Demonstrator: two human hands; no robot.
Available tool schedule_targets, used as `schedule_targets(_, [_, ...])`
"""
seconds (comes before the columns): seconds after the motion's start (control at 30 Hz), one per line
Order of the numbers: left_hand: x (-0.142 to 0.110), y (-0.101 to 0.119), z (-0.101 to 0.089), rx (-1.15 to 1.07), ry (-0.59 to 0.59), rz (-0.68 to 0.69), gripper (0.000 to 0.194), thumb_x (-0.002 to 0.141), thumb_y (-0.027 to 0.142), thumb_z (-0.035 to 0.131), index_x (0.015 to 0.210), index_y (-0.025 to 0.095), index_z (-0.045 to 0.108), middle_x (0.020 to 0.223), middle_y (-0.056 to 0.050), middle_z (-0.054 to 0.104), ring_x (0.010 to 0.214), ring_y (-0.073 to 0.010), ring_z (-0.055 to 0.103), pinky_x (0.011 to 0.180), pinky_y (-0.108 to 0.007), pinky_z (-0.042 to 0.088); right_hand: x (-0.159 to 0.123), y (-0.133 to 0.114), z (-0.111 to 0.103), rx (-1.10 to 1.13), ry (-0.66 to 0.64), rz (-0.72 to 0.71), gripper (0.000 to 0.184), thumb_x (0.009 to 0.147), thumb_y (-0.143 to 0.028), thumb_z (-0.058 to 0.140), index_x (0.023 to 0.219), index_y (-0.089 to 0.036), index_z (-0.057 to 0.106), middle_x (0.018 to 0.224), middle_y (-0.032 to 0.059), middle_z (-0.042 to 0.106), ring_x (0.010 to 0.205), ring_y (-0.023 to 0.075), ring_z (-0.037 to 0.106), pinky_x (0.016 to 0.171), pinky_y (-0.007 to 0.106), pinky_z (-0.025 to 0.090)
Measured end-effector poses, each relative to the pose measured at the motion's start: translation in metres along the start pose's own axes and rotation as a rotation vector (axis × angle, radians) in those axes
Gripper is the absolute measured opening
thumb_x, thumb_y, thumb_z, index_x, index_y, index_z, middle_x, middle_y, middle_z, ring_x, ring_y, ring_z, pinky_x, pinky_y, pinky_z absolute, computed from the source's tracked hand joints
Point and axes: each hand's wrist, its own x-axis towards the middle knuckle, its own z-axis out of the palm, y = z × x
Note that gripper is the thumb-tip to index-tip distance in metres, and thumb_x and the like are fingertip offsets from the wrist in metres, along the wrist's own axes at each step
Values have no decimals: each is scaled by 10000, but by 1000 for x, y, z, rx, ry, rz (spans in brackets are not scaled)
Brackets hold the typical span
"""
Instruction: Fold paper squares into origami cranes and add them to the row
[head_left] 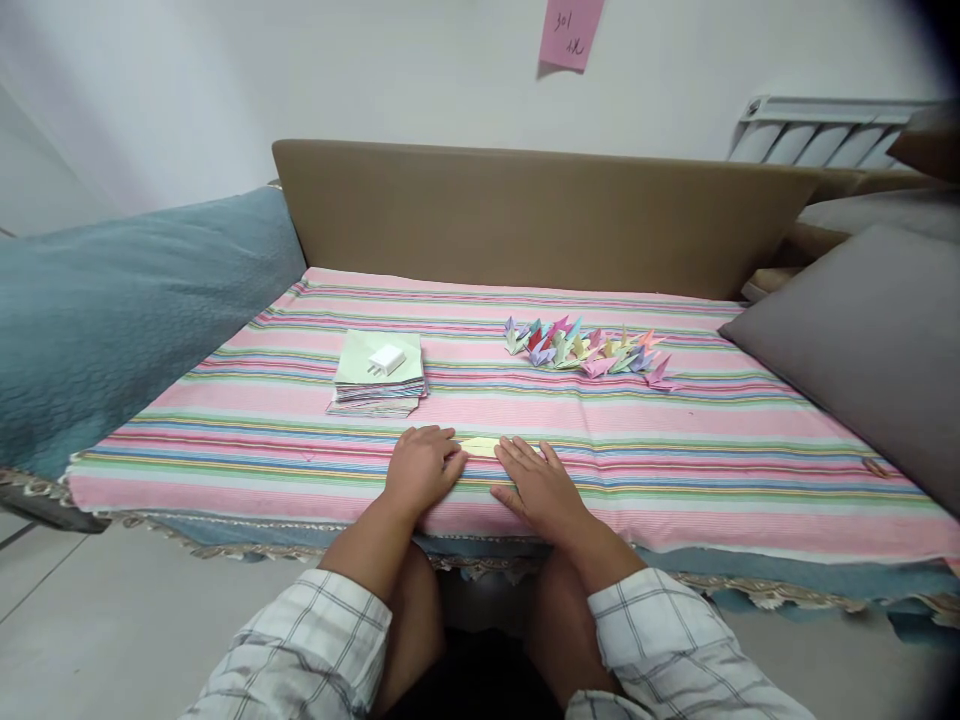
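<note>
A small pale yellow piece of folded paper [480, 446] lies on the striped cloth between my hands. My left hand [424, 466] is at its left end, fingers bent and thumb close to the fingertips, holding that end. Across from it, my right hand [538, 484] rests with fingertips on the paper's right end. Its fingers are stretched out and the thumb lies apart on the cloth. The fingers cover both ends of the paper, so its full outline is hidden.
Beyond my left hand stands a stack of square paper [379, 375] with a white charger plug [387, 359] on top. Several colourful folded paper cranes [589, 350] sit at the back right. A grey cushion [862, 350] borders the striped cloth [247, 400] on the right.
</note>
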Motion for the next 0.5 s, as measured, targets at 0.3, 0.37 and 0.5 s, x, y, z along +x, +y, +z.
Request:
schedule_targets(0.3, [22,29,23,-77,4,122,171,870,218,487,938,204,644,1032,-59,694,966,-204,611,930,-411,409,6,2,7,65,142,54,363,940,-308,364,1266,-253,517,1326,53,530,1265,213,423,1033,454,244])
schedule_targets(0.37, [25,29,25,-82,-16,137,142,850,202,514,876,193,653,979,-67,701,922,-210,617,870,-381,443,10,4,6,103,189,78,326,945,-307,360,1183,-271,580,1265,38,586,1215,199,469,1000,418,275])
schedule_targets(0.5, [26,27,26,-112,-4,138,128,830,195,541,816,194,669,979,-65,701,913,-212,615,855,-375,453,23,7,2,168,242,157,240,912,-317,438,923,-262,671,1064,19,684,1025,184,556,882,348,342])
